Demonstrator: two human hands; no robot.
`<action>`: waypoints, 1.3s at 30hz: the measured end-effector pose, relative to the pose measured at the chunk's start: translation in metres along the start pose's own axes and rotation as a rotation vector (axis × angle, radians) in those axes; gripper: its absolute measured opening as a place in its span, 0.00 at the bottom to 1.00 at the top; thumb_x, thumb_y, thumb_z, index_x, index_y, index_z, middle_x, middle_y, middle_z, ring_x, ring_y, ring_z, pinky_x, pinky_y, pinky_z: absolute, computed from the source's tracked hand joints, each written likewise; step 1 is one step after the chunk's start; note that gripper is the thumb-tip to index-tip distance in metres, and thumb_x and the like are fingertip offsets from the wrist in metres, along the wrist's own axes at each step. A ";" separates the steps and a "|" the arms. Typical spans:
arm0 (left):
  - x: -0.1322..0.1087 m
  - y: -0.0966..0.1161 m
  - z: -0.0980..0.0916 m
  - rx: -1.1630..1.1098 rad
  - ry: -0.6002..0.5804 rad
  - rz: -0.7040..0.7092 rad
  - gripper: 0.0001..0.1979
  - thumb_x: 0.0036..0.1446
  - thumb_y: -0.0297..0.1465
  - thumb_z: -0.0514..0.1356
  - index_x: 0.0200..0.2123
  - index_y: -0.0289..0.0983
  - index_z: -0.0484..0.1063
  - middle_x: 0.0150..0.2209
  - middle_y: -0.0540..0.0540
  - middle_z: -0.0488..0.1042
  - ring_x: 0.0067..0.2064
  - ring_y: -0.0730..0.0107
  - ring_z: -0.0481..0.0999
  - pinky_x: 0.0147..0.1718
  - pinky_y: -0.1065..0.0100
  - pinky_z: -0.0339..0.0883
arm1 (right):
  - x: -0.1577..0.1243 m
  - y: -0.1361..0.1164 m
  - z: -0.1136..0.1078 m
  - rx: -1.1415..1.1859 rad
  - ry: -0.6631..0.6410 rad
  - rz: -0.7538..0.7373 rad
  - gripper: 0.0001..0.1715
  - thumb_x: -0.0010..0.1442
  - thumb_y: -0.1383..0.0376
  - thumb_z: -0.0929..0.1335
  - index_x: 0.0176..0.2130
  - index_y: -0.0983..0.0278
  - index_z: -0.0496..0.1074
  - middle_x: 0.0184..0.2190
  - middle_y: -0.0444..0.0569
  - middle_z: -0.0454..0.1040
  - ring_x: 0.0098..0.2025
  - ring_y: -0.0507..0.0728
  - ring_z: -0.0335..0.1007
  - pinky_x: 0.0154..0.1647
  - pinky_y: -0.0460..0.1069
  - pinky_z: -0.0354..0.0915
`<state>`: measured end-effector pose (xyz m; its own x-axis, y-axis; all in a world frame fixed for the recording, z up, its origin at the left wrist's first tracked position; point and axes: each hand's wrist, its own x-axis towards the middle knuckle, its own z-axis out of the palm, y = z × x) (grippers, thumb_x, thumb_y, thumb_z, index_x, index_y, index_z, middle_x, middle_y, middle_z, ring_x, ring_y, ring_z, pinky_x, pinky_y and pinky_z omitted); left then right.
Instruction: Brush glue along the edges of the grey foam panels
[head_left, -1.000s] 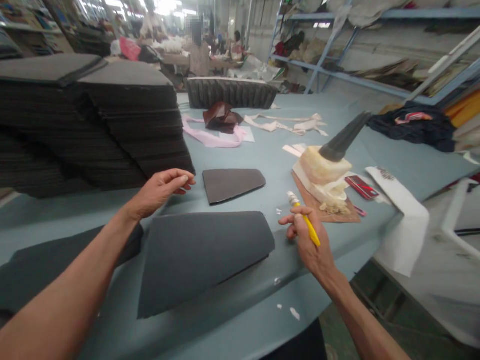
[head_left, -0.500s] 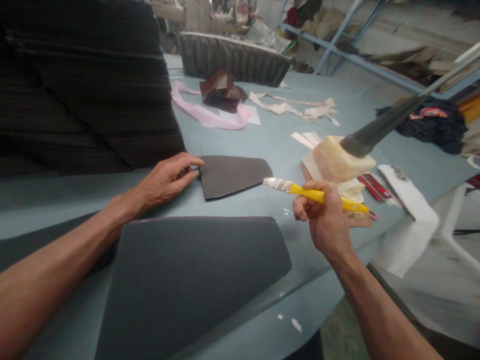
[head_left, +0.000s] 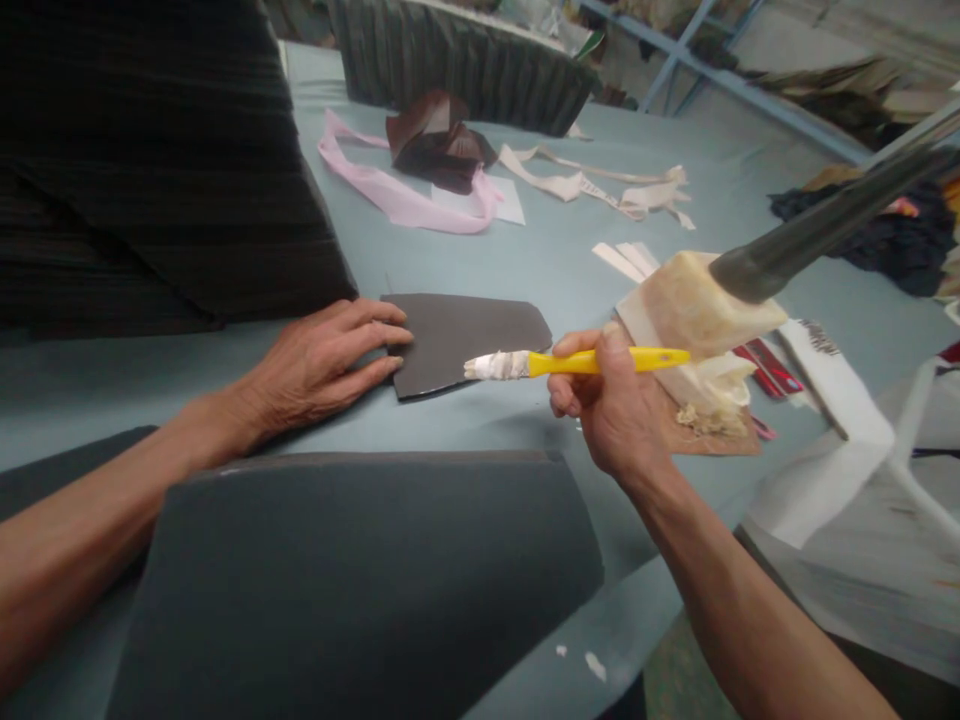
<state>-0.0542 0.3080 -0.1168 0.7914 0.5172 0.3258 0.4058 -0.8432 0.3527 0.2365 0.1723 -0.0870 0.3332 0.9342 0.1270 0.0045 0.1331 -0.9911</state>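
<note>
My right hand [head_left: 611, 400] grips a paintbrush [head_left: 585, 362] by its yellow handle. White wrapping or residue covers the brush's head, which points left over the near edge of a small dark grey panel [head_left: 472, 335]. That panel lies flat on the blue-green table. At its left end rests my left hand [head_left: 330, 355], fingers stretched out and touching the panel, with nothing held. Closer to me lies a larger dark panel [head_left: 375, 580]. A shiny line shows on the small panel's near edge.
A tall stack of dark sheets [head_left: 150, 170] rises at left. Right of the brush stands a yellowish, crusted block-like container [head_left: 690, 300] with a dark tube slanting up from it. Fabric strips [head_left: 409, 200], a brown crumpled piece [head_left: 439, 140] and a row of dark pieces [head_left: 457, 65] lie farther back.
My right hand has moved the brush left along the small panel's near edge. My left hand's fingers now lie farther onto the panel. The view has shifted slightly.
</note>
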 end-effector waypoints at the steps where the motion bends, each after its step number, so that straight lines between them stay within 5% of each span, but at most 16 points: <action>1: 0.000 0.000 0.000 0.008 -0.001 0.000 0.21 0.75 0.46 0.53 0.59 0.44 0.77 0.64 0.41 0.77 0.61 0.53 0.79 0.63 0.52 0.72 | 0.001 0.000 0.003 -0.007 -0.016 0.005 0.37 0.63 0.30 0.70 0.36 0.61 0.76 0.16 0.37 0.68 0.17 0.47 0.60 0.18 0.44 0.58; 13: 0.000 0.003 0.000 0.112 -0.022 -0.025 0.33 0.68 0.61 0.54 0.58 0.42 0.77 0.63 0.38 0.79 0.56 0.48 0.79 0.56 0.49 0.74 | 0.010 0.012 0.018 -0.004 -0.053 0.003 0.34 0.64 0.33 0.71 0.36 0.60 0.75 0.17 0.37 0.68 0.18 0.47 0.61 0.20 0.44 0.58; 28: 0.003 0.003 0.000 0.012 -0.023 -0.097 0.22 0.68 0.52 0.58 0.56 0.50 0.79 0.62 0.44 0.78 0.55 0.47 0.78 0.57 0.44 0.73 | 0.008 0.026 0.017 0.036 -0.019 0.117 0.36 0.63 0.30 0.70 0.36 0.59 0.73 0.15 0.34 0.63 0.17 0.47 0.57 0.19 0.45 0.57; 34: 0.003 0.004 0.001 0.034 -0.009 -0.070 0.27 0.65 0.58 0.59 0.55 0.48 0.77 0.62 0.43 0.79 0.54 0.47 0.79 0.55 0.44 0.73 | 0.016 0.025 0.017 0.075 0.073 0.006 0.35 0.62 0.29 0.70 0.36 0.56 0.69 0.15 0.32 0.60 0.16 0.48 0.53 0.18 0.45 0.56; 39: 0.003 0.004 0.002 0.011 -0.010 -0.085 0.22 0.69 0.54 0.55 0.55 0.49 0.77 0.61 0.45 0.79 0.55 0.49 0.79 0.57 0.46 0.72 | 0.016 0.027 0.016 0.033 0.080 0.005 0.35 0.61 0.30 0.71 0.35 0.57 0.69 0.14 0.32 0.59 0.16 0.48 0.53 0.18 0.46 0.55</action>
<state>-0.0495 0.3065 -0.1158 0.7584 0.5853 0.2868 0.4762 -0.7980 0.3693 0.2274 0.1962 -0.1112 0.4074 0.9057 0.1173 -0.0277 0.1406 -0.9897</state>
